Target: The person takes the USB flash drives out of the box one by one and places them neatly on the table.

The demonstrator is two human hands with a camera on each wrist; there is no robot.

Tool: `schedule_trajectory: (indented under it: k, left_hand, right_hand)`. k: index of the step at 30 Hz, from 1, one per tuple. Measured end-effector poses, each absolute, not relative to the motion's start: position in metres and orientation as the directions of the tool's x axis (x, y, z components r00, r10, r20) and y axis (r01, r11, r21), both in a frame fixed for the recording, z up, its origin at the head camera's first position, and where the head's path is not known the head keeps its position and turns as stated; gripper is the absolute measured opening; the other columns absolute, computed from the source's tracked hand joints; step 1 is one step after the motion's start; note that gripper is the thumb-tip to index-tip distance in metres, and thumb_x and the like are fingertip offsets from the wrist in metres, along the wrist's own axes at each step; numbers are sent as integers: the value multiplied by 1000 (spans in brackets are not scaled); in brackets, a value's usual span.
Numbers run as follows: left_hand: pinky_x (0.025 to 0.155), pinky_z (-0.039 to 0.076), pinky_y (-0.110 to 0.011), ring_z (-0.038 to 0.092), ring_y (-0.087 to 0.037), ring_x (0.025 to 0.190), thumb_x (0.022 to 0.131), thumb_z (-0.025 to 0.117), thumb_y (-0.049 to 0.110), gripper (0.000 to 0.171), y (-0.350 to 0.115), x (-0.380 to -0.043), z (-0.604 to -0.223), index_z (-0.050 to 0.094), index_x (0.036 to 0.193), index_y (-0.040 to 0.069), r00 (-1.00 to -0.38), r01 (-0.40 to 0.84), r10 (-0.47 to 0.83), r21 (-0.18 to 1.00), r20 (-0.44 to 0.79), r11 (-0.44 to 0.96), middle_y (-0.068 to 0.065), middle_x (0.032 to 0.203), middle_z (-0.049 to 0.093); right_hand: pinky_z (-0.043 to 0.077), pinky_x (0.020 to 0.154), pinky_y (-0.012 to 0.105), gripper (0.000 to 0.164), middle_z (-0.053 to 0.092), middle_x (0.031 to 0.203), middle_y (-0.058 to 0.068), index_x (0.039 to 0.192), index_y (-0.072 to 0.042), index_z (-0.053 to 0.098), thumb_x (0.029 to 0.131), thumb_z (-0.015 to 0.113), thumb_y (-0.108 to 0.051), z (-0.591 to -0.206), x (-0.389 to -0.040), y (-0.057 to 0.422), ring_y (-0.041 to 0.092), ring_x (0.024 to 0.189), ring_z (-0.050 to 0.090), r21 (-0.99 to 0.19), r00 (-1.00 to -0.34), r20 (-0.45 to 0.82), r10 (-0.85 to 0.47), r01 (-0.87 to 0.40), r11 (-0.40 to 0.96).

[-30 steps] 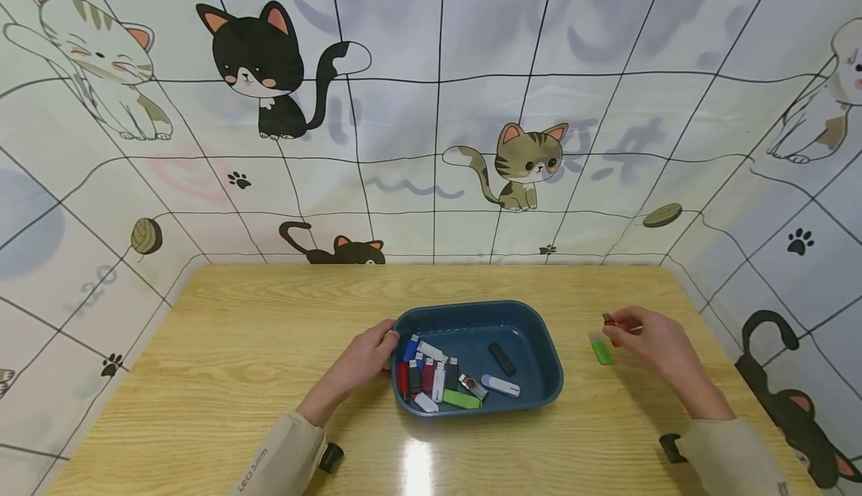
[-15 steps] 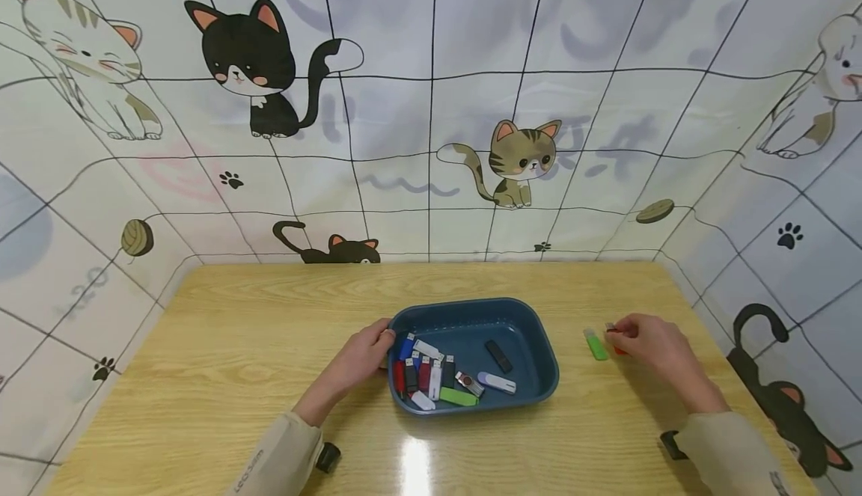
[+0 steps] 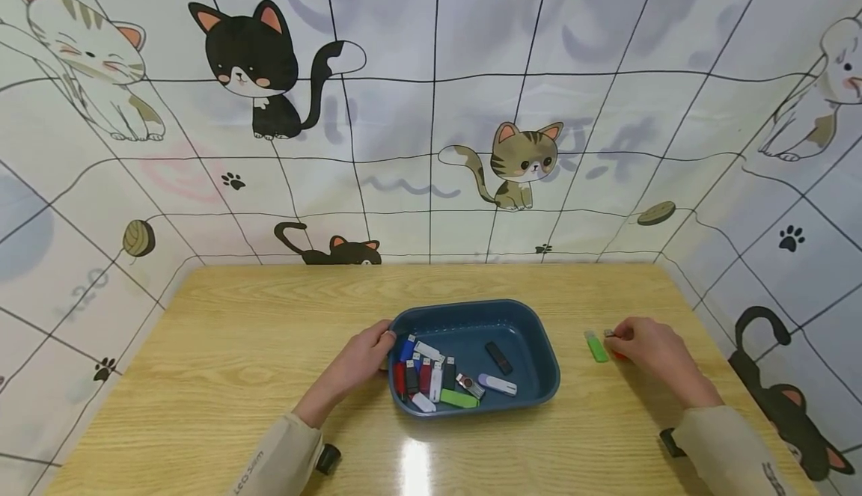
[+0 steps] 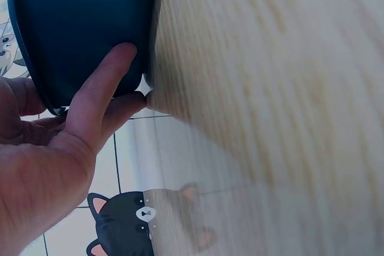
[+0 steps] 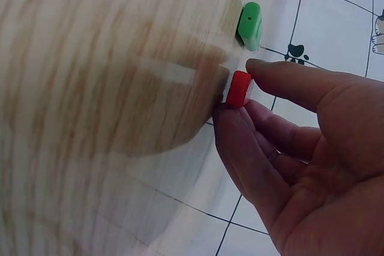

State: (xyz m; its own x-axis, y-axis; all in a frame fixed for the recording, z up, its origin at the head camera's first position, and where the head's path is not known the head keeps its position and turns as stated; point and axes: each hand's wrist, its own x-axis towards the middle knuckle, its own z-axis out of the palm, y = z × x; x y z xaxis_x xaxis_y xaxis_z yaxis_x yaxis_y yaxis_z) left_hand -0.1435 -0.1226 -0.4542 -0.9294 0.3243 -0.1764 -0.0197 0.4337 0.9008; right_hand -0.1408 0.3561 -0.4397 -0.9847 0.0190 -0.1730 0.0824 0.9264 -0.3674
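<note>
My left hand (image 3: 361, 354) grips the left end of a dark blue plastic bin (image 3: 532, 346). In the left wrist view its fingers press along the outside wall, and the thumb side is partly hidden behind the rim. At the right of the table my right hand (image 3: 656, 350) pinches a red USB stick (image 5: 239, 89) between thumb and fingers, low at the tabletop. A green USB stick (image 3: 595, 348) lies just left of it, apart from the hand. Inside the bin, several USB sticks crowd the left side, among them a lime green one (image 3: 460, 399).
Toward the bin's right half lie a black USB stick (image 3: 499, 358) and a white and lilac one (image 3: 497, 384). The wooden table (image 3: 283, 301) meets a cat-printed cloth backdrop (image 3: 397, 107) behind and at both sides.
My right hand has lowered the red USB stick from above the table to the surface beside the green one. The left hand keeps its grip on the bin.
</note>
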Motion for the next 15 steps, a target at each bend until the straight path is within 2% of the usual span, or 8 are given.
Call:
schedule_trajectory:
  k: [15]
  left_hand:
    - [77, 64, -48, 68, -30, 101, 110, 42, 16, 37, -124, -140, -450, 56, 140, -1, -929, -15, 331, 914, -162, 406, -20, 120, 68]
  right_hand:
    - [54, 72, 51, 34, 72, 94, 17, 102, 6, 72, 95, 72, -27, -444, -144, 355, 32, 82, 66, -333, -981, -192, -1, 64, 941]
